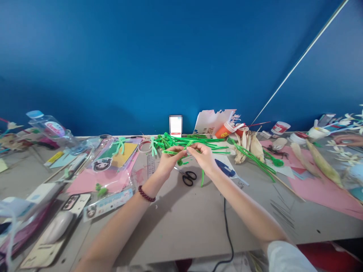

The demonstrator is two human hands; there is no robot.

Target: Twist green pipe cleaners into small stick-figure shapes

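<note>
My left hand (171,159) and my right hand (202,154) meet above the middle of the table, fingertips pinched together. Between them runs a green pipe cleaner (170,152), sticking out to the left of my left fingers. Another length hangs below my right hand, though where it joins is hidden. Just behind my hands lies a heap of green pipe cleaners (164,141), some curled into knobs. Below my fingers rest black-handled scissors (189,178). To the right of them is a blue glue gun (225,168), its dark cord (227,223) trailing off the front edge.
A lit phone (176,125) leans on the blue wall. Red paper cups (224,130) and dried husks (252,146) stand right of it. Leftward are a plastic bottle (47,124), pink paper (85,180), a packaged card and a phone case (42,249) bearing a white earbud case (58,226).
</note>
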